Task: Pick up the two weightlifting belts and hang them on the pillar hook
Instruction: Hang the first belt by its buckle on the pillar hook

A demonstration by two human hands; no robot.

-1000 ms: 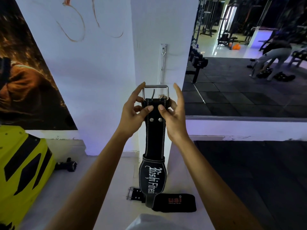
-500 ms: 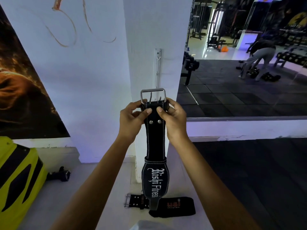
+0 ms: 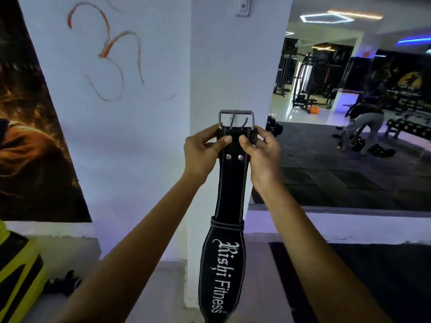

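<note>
In front of the white pillar [image 3: 233, 66], we hold one black weightlifting belt [image 3: 231, 183] upright by its top end, with the metal buckle [image 3: 236, 118] uppermost and the wide lettered section hanging straight down toward the floor. The left hand [image 3: 203, 152] pinches the belt's left edge just below the buckle, thumb pressed on the front face; the right hand [image 3: 262, 151] mirrors that grasp on the right edge. Both hands are closed on the belt, and neither touches the buckle frame.

A curved metal piece shows inside the buckle frame (we cannot tell whether it is the pillar hook or a buckle prong). A small bracket [image 3: 243, 7] sits high on the pillar, well above the buckle. Only this belt is in view; the second one is not visible here.

Risks from this position, as we judge them:

- Release before the frame has seated on the hook: the belt would drop, since its weight hangs below the grasp.
- Catching a loose prong instead of the frame: the hold would be shallow and could slip off.
- Uneven lift by the two hands: the buckle would tilt and miss the hook tip.
</note>
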